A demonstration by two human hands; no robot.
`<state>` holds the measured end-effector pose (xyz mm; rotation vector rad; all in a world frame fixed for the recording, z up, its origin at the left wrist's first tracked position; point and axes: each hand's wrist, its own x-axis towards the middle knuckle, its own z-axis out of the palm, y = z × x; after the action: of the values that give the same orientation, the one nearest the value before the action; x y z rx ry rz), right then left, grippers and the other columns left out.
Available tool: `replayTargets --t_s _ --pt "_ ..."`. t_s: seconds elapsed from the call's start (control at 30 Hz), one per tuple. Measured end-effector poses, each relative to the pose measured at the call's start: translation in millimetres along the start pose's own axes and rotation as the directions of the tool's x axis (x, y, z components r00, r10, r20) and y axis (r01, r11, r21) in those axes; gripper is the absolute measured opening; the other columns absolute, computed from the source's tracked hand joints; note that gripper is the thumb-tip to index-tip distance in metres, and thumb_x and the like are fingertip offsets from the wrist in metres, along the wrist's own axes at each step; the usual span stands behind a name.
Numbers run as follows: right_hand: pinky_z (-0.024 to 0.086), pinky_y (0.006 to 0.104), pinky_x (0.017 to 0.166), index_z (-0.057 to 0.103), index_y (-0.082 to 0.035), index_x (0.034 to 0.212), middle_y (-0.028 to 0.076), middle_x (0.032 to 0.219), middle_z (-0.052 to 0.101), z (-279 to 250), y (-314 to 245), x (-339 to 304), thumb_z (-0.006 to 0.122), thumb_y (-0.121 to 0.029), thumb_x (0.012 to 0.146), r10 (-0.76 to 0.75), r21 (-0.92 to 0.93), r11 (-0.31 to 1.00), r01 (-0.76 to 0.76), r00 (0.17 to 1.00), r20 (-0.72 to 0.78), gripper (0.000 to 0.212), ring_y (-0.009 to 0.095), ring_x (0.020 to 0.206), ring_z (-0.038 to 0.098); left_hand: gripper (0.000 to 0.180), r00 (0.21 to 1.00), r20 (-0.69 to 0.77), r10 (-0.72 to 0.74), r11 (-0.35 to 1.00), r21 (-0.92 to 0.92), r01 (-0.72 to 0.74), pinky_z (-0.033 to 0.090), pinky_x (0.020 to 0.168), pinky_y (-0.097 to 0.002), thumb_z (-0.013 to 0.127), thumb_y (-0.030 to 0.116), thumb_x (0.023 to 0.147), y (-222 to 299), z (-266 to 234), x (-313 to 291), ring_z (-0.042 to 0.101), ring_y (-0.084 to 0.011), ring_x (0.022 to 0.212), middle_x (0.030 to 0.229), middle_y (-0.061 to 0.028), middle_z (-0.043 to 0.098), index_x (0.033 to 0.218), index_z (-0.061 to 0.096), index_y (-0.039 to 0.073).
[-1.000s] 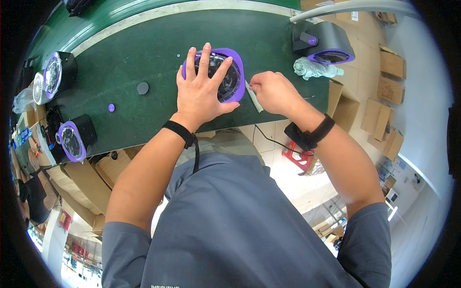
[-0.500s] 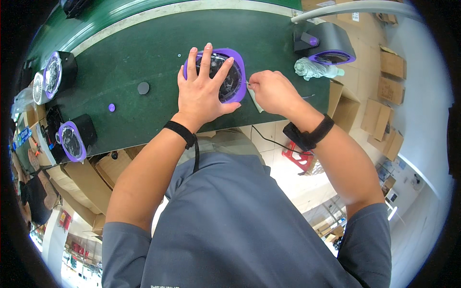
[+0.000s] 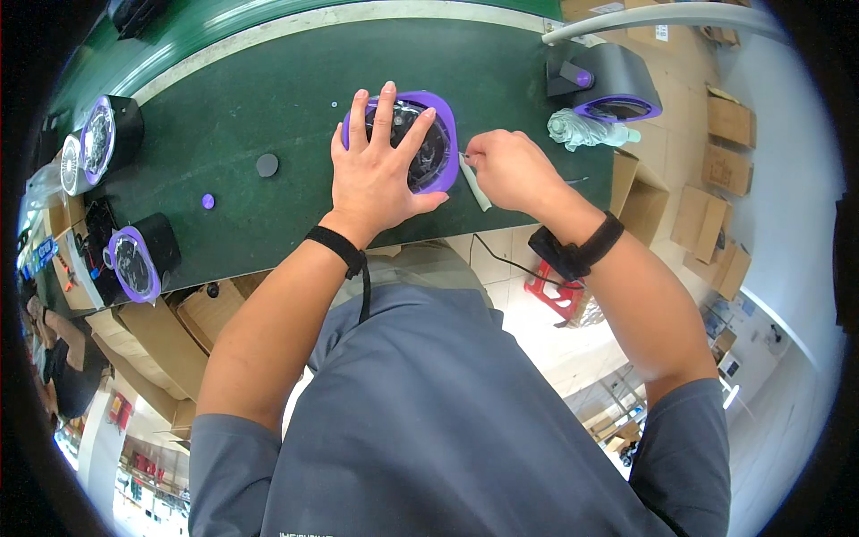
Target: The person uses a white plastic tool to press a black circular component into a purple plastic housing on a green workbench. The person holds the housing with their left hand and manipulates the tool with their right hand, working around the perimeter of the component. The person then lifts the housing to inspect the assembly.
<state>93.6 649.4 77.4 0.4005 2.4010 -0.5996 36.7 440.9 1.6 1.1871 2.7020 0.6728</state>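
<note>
My left hand (image 3: 380, 166) lies with fingers spread over a purple-rimmed unit (image 3: 443, 107) with a dark round front that looks covered in clear film. Its palm hides the lower left of that front. Just right of the purple rim, my right hand (image 3: 510, 170) is closed in a pinch. A small thin tip shows at its fingertips, too little to name. Below these fingers a pale, narrow strip (image 3: 475, 186) rests on the green tabletop (image 3: 268, 107), partly hidden by the hand.
Similar black units with purple rims stand at left (image 3: 134, 259), far left (image 3: 100, 143) and right (image 3: 617, 80). A dark disc (image 3: 267, 165) and a small purple cap (image 3: 208, 201) lie on the table. Crumpled plastic (image 3: 577, 131) sits near the right unit. Another person's arm (image 3: 63, 327) shows at far left.
My right hand has shifted slightly right, away from the purple rim, showing more of the pale strip. My left hand stays put. The other person's arm at far left has moved.
</note>
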Motion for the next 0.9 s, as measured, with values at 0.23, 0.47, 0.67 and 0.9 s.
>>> replayTargets --t_s 0.23,0.47,0.67,0.9 --pt "0.056 0.0522 0.096 0.08 0.0 0.109 0.026 0.102 0.077 -1 -4 -1 0.061 -0.012 0.099 0.041 0.001 0.999 -0.041 0.999 0.003 0.025 0.044 0.103 0.073 0.115 1.0 0.002 -0.005 1.0 -0.004 0.005 0.04 0.112 -0.0729 0.098 0.059 0.054 0 -1 0 0.027 -0.0506 0.159 0.176 -0.0199 0.029 0.158 0.055 0.037" --pt "0.057 0.0527 0.097 0.08 -0.002 0.112 0.025 0.107 0.077 -1 -2 3 0.061 -0.012 0.097 0.027 -0.035 0.999 -0.026 1.0 0.003 0.026 0.044 0.107 0.073 0.113 1.0 0.011 -0.008 1.0 0.023 0.008 0.04 0.113 -0.0687 0.096 0.059 0.054 1 -2 1 0.029 -0.0513 0.158 0.175 -0.019 0.031 0.158 0.056 0.037" --pt "0.057 0.053 0.099 0.08 -0.006 0.118 0.024 0.113 0.078 4 5 2 0.06 -0.009 0.093 -0.008 0.042 0.999 0.008 1.0 -0.019 0.032 0.044 0.11 0.073 0.116 1.0 -0.006 -0.001 1.0 -0.013 0.001 0.042 0.11 -0.0731 0.098 0.059 0.053 0 0 0 0.028 -0.0507 0.159 0.177 -0.0196 0.028 0.159 0.054 0.038" --pt "0.057 0.052 0.1 0.081 -0.006 0.118 0.024 0.114 0.078 3 5 4 0.06 -0.011 0.096 -0.025 0.021 0.999 0.025 1.0 0.0 0.031 0.044 0.111 0.073 0.115 1.0 0.006 -0.005 1.0 -0.01 0.005 0.041 0.111 -0.0733 0.098 0.06 0.054 0 -1 0 0.027 -0.0507 0.159 0.177 -0.0195 0.028 0.158 0.054 0.039"
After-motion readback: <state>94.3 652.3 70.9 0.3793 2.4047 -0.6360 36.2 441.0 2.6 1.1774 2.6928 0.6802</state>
